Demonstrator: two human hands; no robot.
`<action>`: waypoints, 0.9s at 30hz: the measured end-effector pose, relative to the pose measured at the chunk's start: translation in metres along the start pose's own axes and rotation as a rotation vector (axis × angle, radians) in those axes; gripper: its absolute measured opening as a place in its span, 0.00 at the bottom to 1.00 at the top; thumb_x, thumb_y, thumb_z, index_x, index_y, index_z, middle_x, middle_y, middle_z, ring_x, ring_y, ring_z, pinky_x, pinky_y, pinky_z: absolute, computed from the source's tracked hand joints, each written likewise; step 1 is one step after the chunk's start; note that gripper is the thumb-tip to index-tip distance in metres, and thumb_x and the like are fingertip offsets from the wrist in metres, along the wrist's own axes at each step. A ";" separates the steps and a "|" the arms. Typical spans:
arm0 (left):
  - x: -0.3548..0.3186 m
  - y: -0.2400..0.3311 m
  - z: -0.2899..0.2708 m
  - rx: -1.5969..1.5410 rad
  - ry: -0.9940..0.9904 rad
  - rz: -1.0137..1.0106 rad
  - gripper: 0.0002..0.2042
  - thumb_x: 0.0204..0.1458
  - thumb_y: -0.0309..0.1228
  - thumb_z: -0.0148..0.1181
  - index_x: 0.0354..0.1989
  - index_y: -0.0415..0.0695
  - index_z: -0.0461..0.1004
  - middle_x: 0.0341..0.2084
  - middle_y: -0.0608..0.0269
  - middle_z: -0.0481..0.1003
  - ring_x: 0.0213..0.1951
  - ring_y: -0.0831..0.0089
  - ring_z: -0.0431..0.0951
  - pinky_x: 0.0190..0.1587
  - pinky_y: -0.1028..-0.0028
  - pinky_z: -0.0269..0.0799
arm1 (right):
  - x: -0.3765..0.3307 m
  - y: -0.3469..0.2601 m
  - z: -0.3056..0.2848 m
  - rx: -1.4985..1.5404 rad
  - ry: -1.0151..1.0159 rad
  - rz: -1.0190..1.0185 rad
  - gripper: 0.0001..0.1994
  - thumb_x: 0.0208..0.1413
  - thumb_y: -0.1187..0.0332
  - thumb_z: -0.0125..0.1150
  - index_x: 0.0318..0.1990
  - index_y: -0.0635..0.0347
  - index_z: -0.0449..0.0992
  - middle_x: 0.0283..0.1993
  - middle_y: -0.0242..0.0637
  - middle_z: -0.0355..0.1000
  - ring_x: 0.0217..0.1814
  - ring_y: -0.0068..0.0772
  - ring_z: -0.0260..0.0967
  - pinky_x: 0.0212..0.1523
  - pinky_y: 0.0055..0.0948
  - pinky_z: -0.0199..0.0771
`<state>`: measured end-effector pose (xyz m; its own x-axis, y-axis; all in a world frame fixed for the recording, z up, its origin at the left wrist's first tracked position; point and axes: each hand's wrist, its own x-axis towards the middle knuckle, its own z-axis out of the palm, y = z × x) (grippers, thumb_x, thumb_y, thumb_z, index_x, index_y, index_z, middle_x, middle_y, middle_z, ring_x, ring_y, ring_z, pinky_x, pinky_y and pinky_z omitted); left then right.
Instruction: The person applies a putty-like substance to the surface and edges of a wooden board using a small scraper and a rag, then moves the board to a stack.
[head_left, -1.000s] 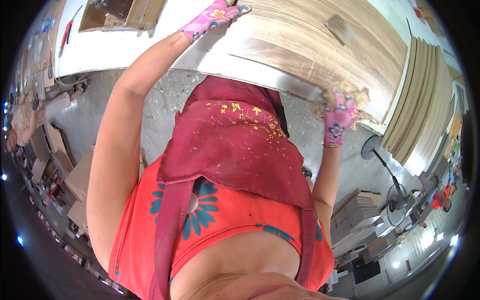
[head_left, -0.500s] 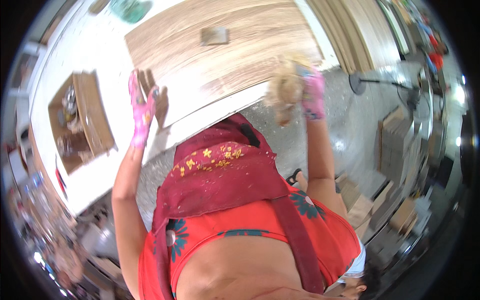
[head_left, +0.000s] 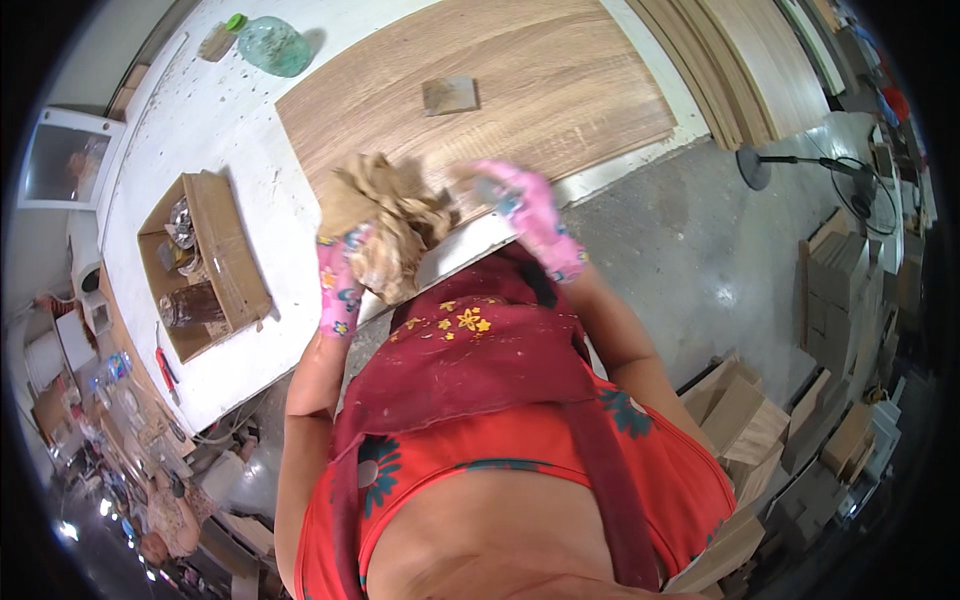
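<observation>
A wood-grain panel (head_left: pixel 560 75) lies on the white worktable. At its near left corner my left hand (head_left: pixel 342 285), in a pink floral glove, is closed on a crumpled tan rag (head_left: pixel 385 215), which hides part of its fingers. The rag bunches up over the table's front edge. To the right of it, my right hand (head_left: pixel 522 205), gloved alike, hovers by the panel's near edge. Motion smears its fingers, and I see no rag in it. A small flat block (head_left: pixel 450 96) rests on the middle of the panel.
A green-tinted bottle (head_left: pixel 272 46) lies at the back left. An open cardboard box (head_left: pixel 232 255) with odds and ends sits on the left, beside red-handled pliers (head_left: pixel 165 370). Stacked boards (head_left: pixel 700 60) stand right of the panel, with a black fan (head_left: pixel 860 185) beyond.
The rag has passed from my right hand to my left. My right hand has come inward from the right to the panel's near edge. My left hand was open before and has moved right.
</observation>
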<state>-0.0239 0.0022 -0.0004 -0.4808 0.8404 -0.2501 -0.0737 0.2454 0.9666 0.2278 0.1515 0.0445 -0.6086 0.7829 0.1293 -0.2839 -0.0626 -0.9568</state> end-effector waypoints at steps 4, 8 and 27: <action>0.049 -0.014 -0.041 -0.585 0.227 -0.053 0.24 0.65 0.42 0.44 0.63 0.39 0.63 0.57 0.56 0.70 0.55 0.63 0.73 0.57 0.65 0.72 | 0.022 0.005 -0.038 -0.369 0.313 0.160 0.16 0.60 0.69 0.55 0.55 0.56 0.76 0.56 0.43 0.73 0.55 0.39 0.73 0.58 0.31 0.73; 0.114 -0.014 -0.031 -0.224 0.113 0.211 0.17 0.59 0.27 0.53 0.56 0.37 0.69 0.47 0.58 0.76 0.46 0.67 0.77 0.51 0.72 0.73 | 0.063 0.017 -0.047 -1.071 0.233 0.146 0.27 0.56 0.58 0.60 0.62 0.57 0.67 0.61 0.45 0.67 0.63 0.45 0.65 0.62 0.40 0.68; 0.166 -0.048 0.005 0.425 0.133 0.316 0.14 0.60 0.27 0.54 0.53 0.39 0.71 0.47 0.57 0.74 0.44 0.70 0.77 0.45 0.72 0.77 | 0.085 0.037 -0.092 -0.077 0.240 0.276 0.22 0.56 0.68 0.61 0.57 0.66 0.66 0.38 0.38 0.74 0.31 0.22 0.71 0.29 0.22 0.72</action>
<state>-0.0963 0.1324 -0.0887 -0.5311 0.8431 0.0848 0.4384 0.1877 0.8790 0.2339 0.2726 -0.0036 -0.4612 0.8663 -0.1919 -0.0712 -0.2517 -0.9652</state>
